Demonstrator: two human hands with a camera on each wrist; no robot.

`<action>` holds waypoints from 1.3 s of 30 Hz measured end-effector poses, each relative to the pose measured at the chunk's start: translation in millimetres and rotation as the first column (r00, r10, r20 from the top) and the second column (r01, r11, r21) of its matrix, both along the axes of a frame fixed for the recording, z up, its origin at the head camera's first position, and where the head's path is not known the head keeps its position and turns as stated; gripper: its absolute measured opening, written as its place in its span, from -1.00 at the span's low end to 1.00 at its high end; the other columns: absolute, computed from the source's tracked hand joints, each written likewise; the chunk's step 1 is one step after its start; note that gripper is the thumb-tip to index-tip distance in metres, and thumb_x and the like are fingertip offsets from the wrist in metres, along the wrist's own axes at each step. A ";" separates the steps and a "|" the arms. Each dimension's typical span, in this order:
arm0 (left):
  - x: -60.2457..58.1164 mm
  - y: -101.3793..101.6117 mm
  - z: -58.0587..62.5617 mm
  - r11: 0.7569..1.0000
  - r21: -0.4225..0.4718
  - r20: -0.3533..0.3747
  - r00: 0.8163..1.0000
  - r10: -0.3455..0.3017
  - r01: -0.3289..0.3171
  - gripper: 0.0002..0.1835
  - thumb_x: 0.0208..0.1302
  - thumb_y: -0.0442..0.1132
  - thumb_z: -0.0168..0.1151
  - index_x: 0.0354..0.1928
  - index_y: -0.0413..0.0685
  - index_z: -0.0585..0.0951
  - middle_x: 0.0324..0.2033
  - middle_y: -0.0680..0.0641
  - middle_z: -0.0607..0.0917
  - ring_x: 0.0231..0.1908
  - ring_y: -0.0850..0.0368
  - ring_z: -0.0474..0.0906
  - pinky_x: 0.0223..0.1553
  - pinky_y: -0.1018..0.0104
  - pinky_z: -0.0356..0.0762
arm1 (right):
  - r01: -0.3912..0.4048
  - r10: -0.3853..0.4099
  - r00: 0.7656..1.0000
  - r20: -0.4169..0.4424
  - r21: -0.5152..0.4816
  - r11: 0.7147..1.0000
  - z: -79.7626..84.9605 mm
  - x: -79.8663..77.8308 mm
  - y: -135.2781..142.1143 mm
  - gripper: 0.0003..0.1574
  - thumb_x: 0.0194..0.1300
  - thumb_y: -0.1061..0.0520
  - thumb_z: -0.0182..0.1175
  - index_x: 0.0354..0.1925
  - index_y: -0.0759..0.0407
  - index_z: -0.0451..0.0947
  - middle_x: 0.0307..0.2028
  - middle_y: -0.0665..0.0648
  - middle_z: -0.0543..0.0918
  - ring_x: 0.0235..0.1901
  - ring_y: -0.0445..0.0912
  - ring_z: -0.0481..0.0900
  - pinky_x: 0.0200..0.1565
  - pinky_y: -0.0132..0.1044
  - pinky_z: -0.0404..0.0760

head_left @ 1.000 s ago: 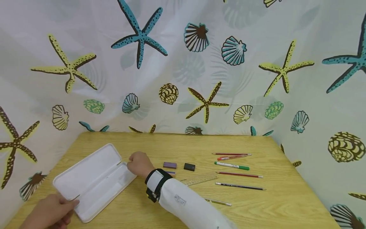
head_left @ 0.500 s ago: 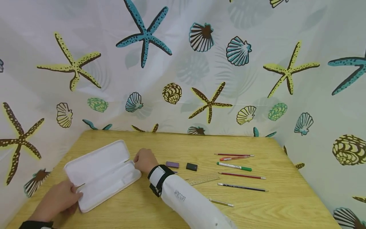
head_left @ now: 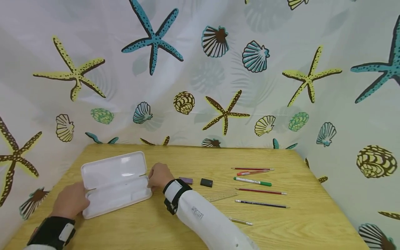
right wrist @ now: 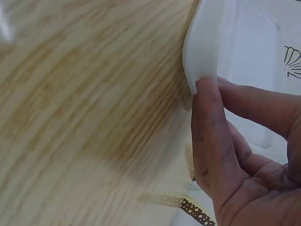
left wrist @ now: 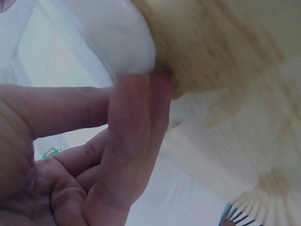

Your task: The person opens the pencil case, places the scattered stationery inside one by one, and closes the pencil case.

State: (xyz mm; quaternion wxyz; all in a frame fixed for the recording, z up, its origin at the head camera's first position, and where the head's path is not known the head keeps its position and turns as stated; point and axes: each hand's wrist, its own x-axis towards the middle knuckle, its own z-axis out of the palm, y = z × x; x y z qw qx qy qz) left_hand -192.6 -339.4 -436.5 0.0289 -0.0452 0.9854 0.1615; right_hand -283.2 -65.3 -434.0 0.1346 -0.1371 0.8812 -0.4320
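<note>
A white pencil case [head_left: 117, 198] lies with its lid [head_left: 114, 170] raised on the left part of the wooden table, nothing inside it. My left hand [head_left: 71, 200] pinches its left end between thumb and fingers; the left wrist view shows the fingertips on the white wall [left wrist: 122, 42]. At the opposite end my right hand [head_left: 160, 175] pinches the rim, thumb inside and fingers outside, as the right wrist view shows at the case's corner [right wrist: 202, 52].
Right of my hand lie a purple block [head_left: 186, 180] and a black block [head_left: 206, 182]. A clear ruler [head_left: 222, 196], a green-capped marker [head_left: 252, 181], an orange pen [head_left: 252, 172] and several pencils [head_left: 261, 203] spread across the right side. A patterned curtain [head_left: 200, 76] surrounds the table.
Both hands have turned the pencil case from a steep slant to nearly level across the table. Its left end has swung away from me, and the left hand has moved forward with it.
</note>
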 end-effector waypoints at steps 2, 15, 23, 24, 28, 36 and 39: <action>-3.1 2.7 -0.1 1.000 -0.024 -0.035 0.999 0.005 -0.006 -0.86 0.04 -0.45 0.20 -0.39 -0.46 0.52 -0.55 -0.13 0.47 -0.51 -0.03 0.40 -0.46 0.16 0.33 | 0.011 -0.011 1.000 0.018 -0.012 1.000 -2.4 -1.8 -0.2 -0.71 -0.02 0.48 0.49 -0.55 0.26 0.56 -0.62 0.08 0.56 -0.64 -0.02 0.70 -0.61 -0.35 0.60; -37.7 26.4 3.7 0.998 0.030 -0.118 0.991 0.061 -0.058 -0.89 0.03 -0.47 0.21 -0.42 -0.47 0.56 -0.56 -0.15 0.47 -0.53 -0.05 0.41 -0.51 0.19 0.34 | 0.081 -0.065 0.990 -0.125 0.129 0.988 -6.1 -25.4 12.7 -0.66 0.03 0.40 0.46 -0.68 0.20 0.52 -0.80 0.01 0.51 -0.84 -0.22 0.41 -0.71 -0.41 0.43; -73.9 59.6 9.2 0.997 0.080 -0.143 0.990 0.021 -0.010 -0.93 0.03 -0.48 0.17 -0.54 -0.34 0.51 -0.59 -0.11 0.43 -0.55 -0.03 0.39 -0.51 0.20 0.33 | 0.163 -0.113 0.968 -0.226 0.218 0.962 -11.0 -59.9 43.5 -0.71 0.04 0.39 0.41 -0.71 0.20 0.63 -0.81 0.02 0.57 -0.82 -0.19 0.52 -0.67 -0.38 0.51; -78.1 64.2 7.5 0.997 0.082 -0.147 0.989 0.011 0.001 -0.93 0.03 -0.48 0.18 -0.55 -0.33 0.51 -0.59 -0.10 0.42 -0.55 -0.03 0.39 -0.50 0.20 0.33 | 0.173 -0.121 0.967 -0.225 0.226 0.959 -10.8 -63.3 48.5 -0.72 0.04 0.39 0.42 -0.70 0.20 0.64 -0.80 0.03 0.58 -0.81 -0.17 0.54 -0.66 -0.37 0.53; -95.3 87.8 2.8 0.995 0.101 -0.148 0.989 -0.008 0.023 -0.88 0.01 -0.47 0.22 -0.39 -0.45 0.58 -0.54 -0.16 0.51 -0.50 -0.06 0.41 -0.44 0.15 0.38 | 0.206 -0.147 0.963 -0.224 0.265 0.942 -9.8 -77.0 73.7 -0.74 0.04 0.37 0.43 -0.69 0.19 0.66 -0.80 0.01 0.57 -0.80 -0.17 0.54 -0.65 -0.37 0.54; -115.2 122.2 -5.2 0.988 0.121 -0.240 0.969 -0.062 0.093 -0.94 -0.05 -0.50 0.17 -0.48 -0.41 0.58 -0.57 -0.16 0.54 -0.53 -0.05 0.41 -0.50 0.16 0.37 | 0.270 -0.245 0.960 -0.133 0.234 0.934 -5.4 -89.7 114.4 -0.85 0.00 0.38 0.47 -0.60 0.27 0.70 -0.68 0.15 0.68 -0.58 0.04 0.75 -0.62 -0.33 0.57; -119.9 128.3 -7.8 0.983 0.152 -0.251 0.966 -0.060 0.101 -0.85 -0.06 -0.50 0.13 -0.68 -0.22 0.46 -0.68 -0.04 0.41 -0.61 0.02 0.36 -0.58 0.26 0.27 | 0.278 -0.258 0.959 -0.112 0.234 0.931 -5.3 -92.0 123.7 -0.87 0.00 0.38 0.49 -0.56 0.27 0.72 -0.66 0.16 0.70 -0.57 0.03 0.75 -0.61 -0.35 0.55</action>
